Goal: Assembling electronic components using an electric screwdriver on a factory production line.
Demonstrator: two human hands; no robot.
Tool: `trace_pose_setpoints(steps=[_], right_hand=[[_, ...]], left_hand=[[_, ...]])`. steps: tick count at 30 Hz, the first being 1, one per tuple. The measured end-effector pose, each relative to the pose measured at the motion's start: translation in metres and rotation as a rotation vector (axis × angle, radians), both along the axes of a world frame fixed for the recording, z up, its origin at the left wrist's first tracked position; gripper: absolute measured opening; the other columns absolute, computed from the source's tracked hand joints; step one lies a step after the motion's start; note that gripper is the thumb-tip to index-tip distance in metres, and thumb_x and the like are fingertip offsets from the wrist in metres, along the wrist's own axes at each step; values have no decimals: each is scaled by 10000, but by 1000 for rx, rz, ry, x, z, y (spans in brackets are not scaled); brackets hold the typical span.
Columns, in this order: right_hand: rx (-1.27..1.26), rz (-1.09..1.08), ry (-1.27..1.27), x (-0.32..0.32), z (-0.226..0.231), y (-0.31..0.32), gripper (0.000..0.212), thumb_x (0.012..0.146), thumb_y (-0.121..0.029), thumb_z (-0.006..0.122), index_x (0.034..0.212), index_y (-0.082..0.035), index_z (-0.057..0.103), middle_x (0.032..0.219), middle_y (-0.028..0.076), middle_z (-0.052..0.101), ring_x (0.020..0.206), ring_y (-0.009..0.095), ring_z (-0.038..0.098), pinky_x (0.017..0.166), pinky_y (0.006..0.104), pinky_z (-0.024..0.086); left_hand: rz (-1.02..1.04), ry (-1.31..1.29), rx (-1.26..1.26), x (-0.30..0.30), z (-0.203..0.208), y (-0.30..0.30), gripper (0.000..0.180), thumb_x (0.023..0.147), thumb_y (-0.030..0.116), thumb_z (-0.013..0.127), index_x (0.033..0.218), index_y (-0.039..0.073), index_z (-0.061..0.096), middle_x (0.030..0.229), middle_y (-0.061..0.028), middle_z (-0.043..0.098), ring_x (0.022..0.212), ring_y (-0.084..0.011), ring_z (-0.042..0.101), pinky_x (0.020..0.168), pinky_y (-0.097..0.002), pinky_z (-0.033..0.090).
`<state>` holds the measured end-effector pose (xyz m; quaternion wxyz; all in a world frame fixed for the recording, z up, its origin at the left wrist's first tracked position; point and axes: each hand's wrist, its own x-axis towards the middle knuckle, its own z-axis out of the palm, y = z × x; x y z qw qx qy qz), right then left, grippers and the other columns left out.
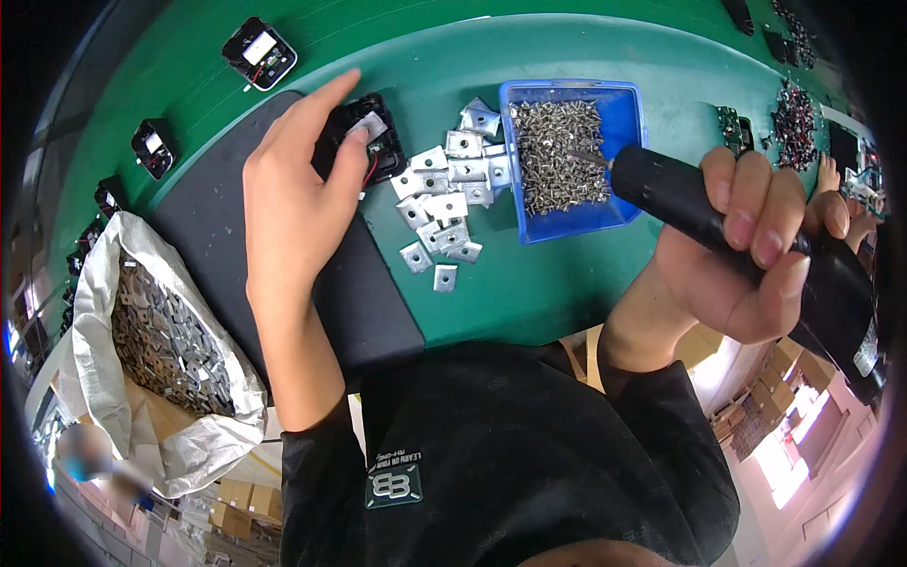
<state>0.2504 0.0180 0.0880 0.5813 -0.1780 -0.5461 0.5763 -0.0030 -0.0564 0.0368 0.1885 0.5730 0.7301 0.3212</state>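
Observation:
My right hand is wrapped around a black electric screwdriver, its bit pointing left over the small silver screws in a blue plastic bin. Whether the bit carries a screw is too small to tell. On the left, my left hand reaches over a black plastic housing with a red wire. Its index finger is stretched out, and the thumb touches a square metal plate lying in the housing. The hand hides the housing's left side. Several loose metal plates with center holes lie between housing and bin.
A white sack full of metal plates stands at the left beside a black mat. Further housings sit along the far left. At the right are a green circuit board, a pile of small dark parts and another person's hand.

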Motion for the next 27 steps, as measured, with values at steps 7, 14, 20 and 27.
trace_pose_setpoints(steps=[7, 14, 20, 27], right_hand=[[-15, 22, 93, 10, 16, -15, 315, 767, -175, 645, 1066, -167, 545, 734, -67, 543, 677, 64, 476, 722, 249, 360], [-91, 125, 272, 18, 31, -28, 358, 691, -148, 708, 1022, -151, 572, 698, -75, 572, 664, 49, 529, 726, 215, 394], [-114, 218, 144, 39, 46, -30, 293, 673, -139, 713, 929, -136, 571, 661, -76, 566, 641, 44, 532, 710, 209, 402], [-143, 340, -8, 52, 57, -31, 224, 651, -128, 719, 818, -119, 570, 617, -77, 559, 614, 37, 535, 690, 201, 412]], left_hand=[[-58, -57, 257, 28, 17, -10, 250, 711, 69, 696, 960, 51, 680, 943, -96, 661, 852, -243, 622, 769, -345, 491], [-391, -149, 472, 80, -1, -8, 402, 608, 117, 802, 988, 60, 686, 889, -76, 666, 780, -216, 622, 716, -311, 486], [-445, -169, 555, 84, -4, -12, 300, 627, 72, 778, 917, 49, 704, 829, -71, 666, 728, -202, 627, 659, -286, 488], [-416, -271, 606, 78, -3, -20, 221, 647, 49, 773, 856, 19, 709, 733, -82, 666, 685, -200, 642, 619, -285, 491]])
